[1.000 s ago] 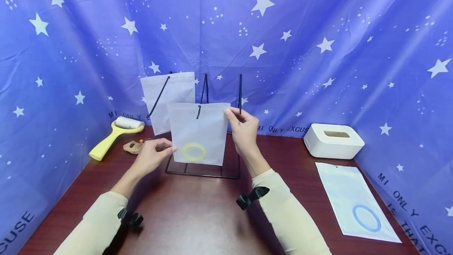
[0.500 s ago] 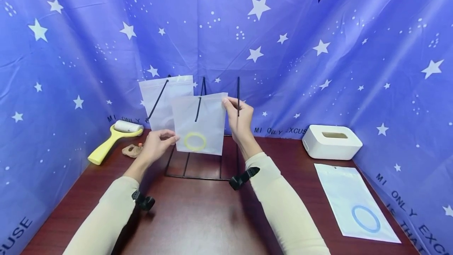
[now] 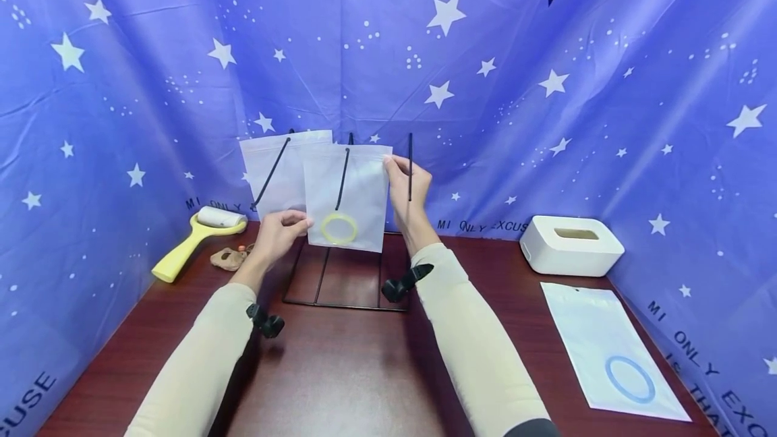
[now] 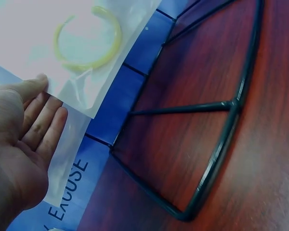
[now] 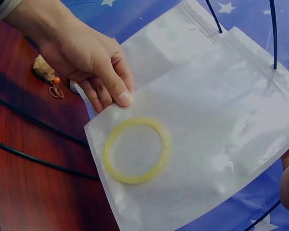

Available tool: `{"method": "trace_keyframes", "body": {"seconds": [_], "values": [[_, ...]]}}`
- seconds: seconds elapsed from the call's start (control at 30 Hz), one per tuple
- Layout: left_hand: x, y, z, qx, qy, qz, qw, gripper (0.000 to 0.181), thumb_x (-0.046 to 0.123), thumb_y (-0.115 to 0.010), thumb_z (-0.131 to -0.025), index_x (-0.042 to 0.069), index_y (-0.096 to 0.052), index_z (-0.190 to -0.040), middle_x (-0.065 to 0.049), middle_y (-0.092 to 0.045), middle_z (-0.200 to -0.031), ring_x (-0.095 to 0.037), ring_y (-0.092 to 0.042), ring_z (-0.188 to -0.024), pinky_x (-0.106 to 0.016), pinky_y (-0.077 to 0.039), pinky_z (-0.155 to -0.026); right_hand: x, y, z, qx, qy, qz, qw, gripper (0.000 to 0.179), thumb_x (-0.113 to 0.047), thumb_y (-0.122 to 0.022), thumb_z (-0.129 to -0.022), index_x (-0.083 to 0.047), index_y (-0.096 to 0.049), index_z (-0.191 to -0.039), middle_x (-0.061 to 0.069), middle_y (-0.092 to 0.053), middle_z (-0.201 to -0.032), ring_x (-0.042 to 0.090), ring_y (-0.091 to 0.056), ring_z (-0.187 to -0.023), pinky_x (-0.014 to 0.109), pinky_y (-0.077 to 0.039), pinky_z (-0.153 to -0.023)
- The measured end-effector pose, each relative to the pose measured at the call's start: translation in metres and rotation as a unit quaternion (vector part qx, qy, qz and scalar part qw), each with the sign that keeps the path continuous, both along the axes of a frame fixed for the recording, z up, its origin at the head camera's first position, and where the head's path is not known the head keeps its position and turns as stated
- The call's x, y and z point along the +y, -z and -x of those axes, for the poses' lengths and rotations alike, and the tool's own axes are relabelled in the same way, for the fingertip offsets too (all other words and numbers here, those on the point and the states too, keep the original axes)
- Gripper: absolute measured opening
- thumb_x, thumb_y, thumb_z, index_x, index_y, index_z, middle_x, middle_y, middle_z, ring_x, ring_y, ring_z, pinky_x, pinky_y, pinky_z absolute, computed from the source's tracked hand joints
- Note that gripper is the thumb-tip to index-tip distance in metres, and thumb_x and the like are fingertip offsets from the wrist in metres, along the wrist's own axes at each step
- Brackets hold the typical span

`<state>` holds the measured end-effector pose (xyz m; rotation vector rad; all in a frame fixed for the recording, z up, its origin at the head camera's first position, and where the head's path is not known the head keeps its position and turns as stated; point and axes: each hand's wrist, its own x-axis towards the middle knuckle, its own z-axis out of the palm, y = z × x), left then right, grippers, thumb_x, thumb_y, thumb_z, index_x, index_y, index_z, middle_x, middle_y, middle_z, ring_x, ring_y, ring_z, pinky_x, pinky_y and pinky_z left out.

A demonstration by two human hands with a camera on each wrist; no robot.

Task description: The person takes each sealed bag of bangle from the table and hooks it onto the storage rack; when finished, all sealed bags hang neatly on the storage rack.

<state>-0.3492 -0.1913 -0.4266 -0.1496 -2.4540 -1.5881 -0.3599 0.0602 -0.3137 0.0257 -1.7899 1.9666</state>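
A white zip bag point(image 3: 367, 187) with a yellow ring point(image 5: 107, 149) showing through it hangs from the middle prong of a black wire stand point(image 4: 235, 104). The prong passes through the hole near the bag's top edge. My left hand point(image 3: 279, 235) pinches the bag's left edge low down; in the left wrist view the thumb lies in front and the fingers behind. At the upper right corner my right hand point(image 3: 409, 187) pinches the bag, only partly visible in the right wrist view. Behind, a second white bag point(image 3: 261, 160) hangs on the left prong.
A third bag with a blue ring point(image 3: 607, 339) lies at the right, before a white tissue box point(image 3: 534, 248). A yellow-handled lint roller point(image 3: 179, 255) and a small brown object point(image 3: 227, 259) lie at the left. The right prong point(image 3: 410, 167) stands beside my right hand.
Both hands have moved up and away from me with the ringed bag. Its hole has slid from near the prong's front tip toward the back, and more prong shows in front.
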Motion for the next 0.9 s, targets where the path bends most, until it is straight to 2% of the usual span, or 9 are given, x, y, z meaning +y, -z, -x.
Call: {"method": "trace_keyframes", "body": {"seconds": [0.13, 0.3, 0.5, 0.63, 0.77, 0.9], "values": [[0.005, -0.002, 0.005, 0.0, -0.008, -0.014, 0.9999, 0.034, 0.023, -0.072, -0.098, -0.004, -0.073, -0.12, -0.025, -0.075, -0.116, -0.035, -0.078, -0.099, -0.011, -0.053, -0.077, -0.002, -0.004, 0.004, -0.008, 0.009, 0.021, 0.9997, 0.017, -0.013, -0.075, -0.092, -0.004, -0.081, -0.106, 0.014, -0.078, -0.104, 0.009, -0.064, -0.088, 0.021, -0.052, -0.079], [0.009, -0.005, 0.008, -0.01, -0.027, -0.032, 0.9991, 0.033, 0.022, -0.073, -0.097, -0.003, -0.074, -0.119, -0.024, -0.075, -0.117, -0.023, -0.078, -0.093, -0.013, -0.053, -0.076, -0.004, -0.007, 0.01, -0.012, 0.009, 0.035, 0.9993, 0.017, -0.012, -0.075, -0.092, -0.004, -0.082, -0.105, 0.013, -0.079, -0.104, 0.009, -0.064, -0.089, 0.02, -0.052, -0.081], [0.013, -0.005, 0.012, -0.01, -0.031, -0.067, 0.9972, 0.034, 0.021, -0.074, -0.096, -0.004, -0.074, -0.118, -0.024, -0.075, -0.117, -0.005, -0.074, -0.082, -0.013, -0.056, -0.077, -0.004, -0.004, 0.015, -0.015, 0.022, 0.051, 0.9984, 0.017, -0.01, -0.075, -0.09, -0.004, -0.082, -0.105, 0.014, -0.079, -0.105, 0.008, -0.064, -0.088, 0.02, -0.052, -0.08], [0.013, -0.003, 0.013, -0.005, -0.044, -0.079, 0.9959, 0.033, 0.021, -0.075, -0.096, -0.004, -0.075, -0.117, -0.026, -0.074, -0.116, -0.002, -0.071, -0.08, -0.012, -0.055, -0.076, -0.003, 0.0, 0.015, -0.017, 0.01, 0.059, 0.998, 0.021, -0.013, -0.075, -0.091, -0.003, -0.081, -0.108, 0.014, -0.078, -0.106, 0.008, -0.063, -0.088, 0.02, -0.052, -0.08], [0.013, 0.0, 0.013, 0.011, -0.053, -0.078, 0.9955, 0.032, 0.022, -0.075, -0.096, -0.004, -0.076, -0.115, -0.026, -0.075, -0.115, -0.001, -0.072, -0.079, -0.01, -0.055, -0.074, 0.0, 0.008, 0.016, -0.024, 0.004, 0.05, 0.9984, 0.022, -0.015, -0.075, -0.091, -0.005, -0.081, -0.11, 0.011, -0.077, -0.105, 0.009, -0.063, -0.089, 0.021, -0.052, -0.083], [0.01, 0.002, 0.008, 0.023, -0.077, -0.033, 0.9962, 0.028, 0.027, -0.076, -0.095, 0.004, -0.08, -0.112, -0.018, -0.078, -0.111, 0.009, -0.066, -0.075, -0.007, -0.049, -0.073, 0.003, 0.019, 0.014, -0.034, 0.0, 0.037, 0.9988, 0.023, -0.016, -0.075, -0.091, -0.006, -0.08, -0.111, 0.014, -0.078, -0.108, 0.012, -0.066, -0.092, 0.025, -0.055, -0.088]]}}
